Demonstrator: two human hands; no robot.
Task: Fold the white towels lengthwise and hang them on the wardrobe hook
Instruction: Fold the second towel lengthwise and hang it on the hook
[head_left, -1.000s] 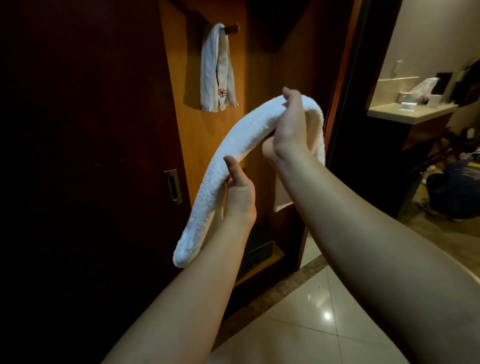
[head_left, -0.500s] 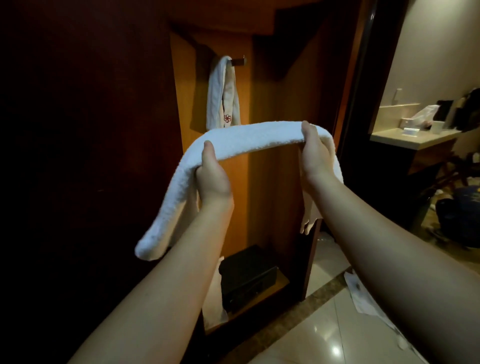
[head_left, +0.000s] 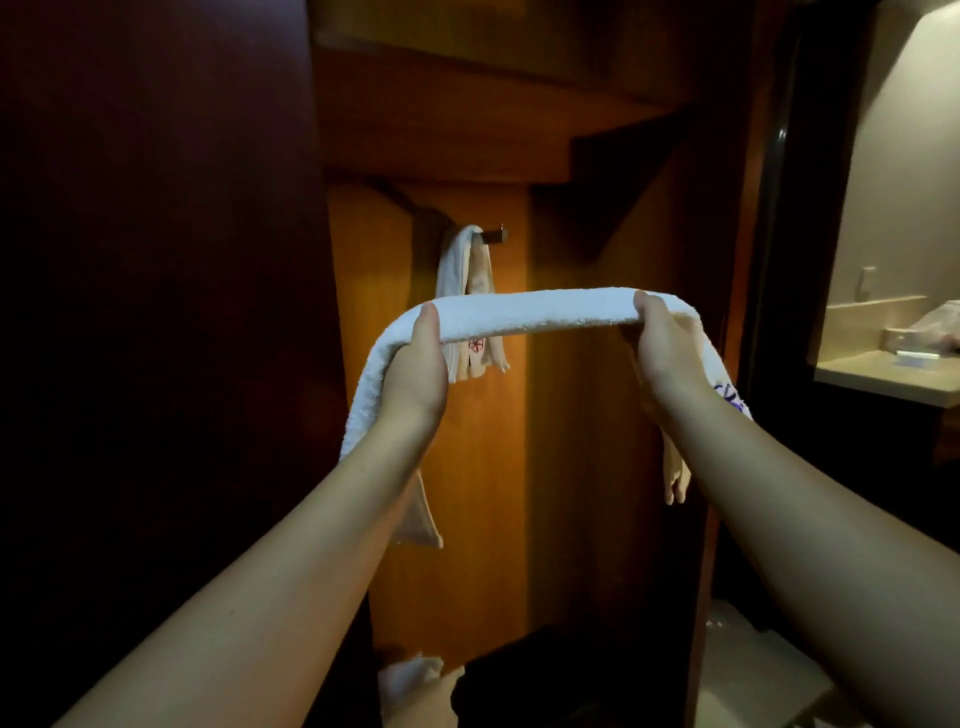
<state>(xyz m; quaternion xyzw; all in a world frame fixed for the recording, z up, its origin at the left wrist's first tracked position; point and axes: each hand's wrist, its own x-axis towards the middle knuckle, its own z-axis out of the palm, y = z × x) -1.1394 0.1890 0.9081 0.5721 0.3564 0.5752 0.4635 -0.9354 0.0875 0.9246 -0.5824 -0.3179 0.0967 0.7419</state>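
A white towel (head_left: 535, 310), folded into a long strip, stretches level between my hands in front of the open wardrobe. My left hand (head_left: 418, 370) grips it near its left bend and my right hand (head_left: 667, 351) grips it near the right bend. Both loose ends hang down past my wrists. Behind it, a second white towel (head_left: 460, 260) with a small red emblem hangs from the wardrobe hook (head_left: 493, 236) on the orange back panel. The held towel covers the hung towel's lower middle.
A dark sliding wardrobe door (head_left: 156, 338) fills the left. A dark box (head_left: 524, 675) and a pale cloth (head_left: 410, 675) lie at the wardrobe bottom. A lit counter (head_left: 883, 376) with items stands at the right, past a dark door frame (head_left: 774, 260).
Both hands have lifted the towel and stretched it level, closer to the hung towel and hook. The view has tilted up, so the hook now sits lower in the frame.
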